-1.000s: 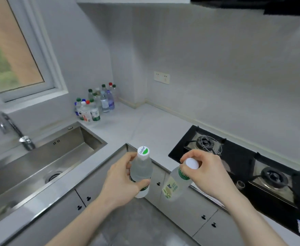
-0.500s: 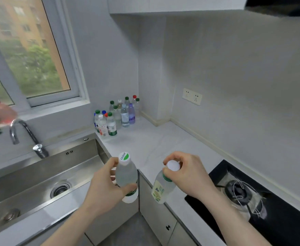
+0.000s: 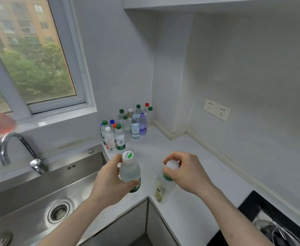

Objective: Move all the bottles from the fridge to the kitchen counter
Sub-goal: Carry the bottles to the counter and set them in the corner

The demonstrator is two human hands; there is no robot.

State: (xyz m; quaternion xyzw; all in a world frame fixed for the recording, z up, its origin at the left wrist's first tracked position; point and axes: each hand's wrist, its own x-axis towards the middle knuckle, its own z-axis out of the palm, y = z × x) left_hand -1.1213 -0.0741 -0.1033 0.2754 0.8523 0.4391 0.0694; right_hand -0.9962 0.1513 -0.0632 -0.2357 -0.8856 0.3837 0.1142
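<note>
Over the counter (image 3: pixel 190 150), left hand (image 3: pixel 110 181) grips green-capped bottle (image 3: pixel 129 172); right hand (image 3: pixel 188 173) pinches white-capped bottle (image 3: pixel 163 189).

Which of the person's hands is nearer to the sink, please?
Left. The left hand is beside the sink; the right hand is over the counter, farther off.
</note>
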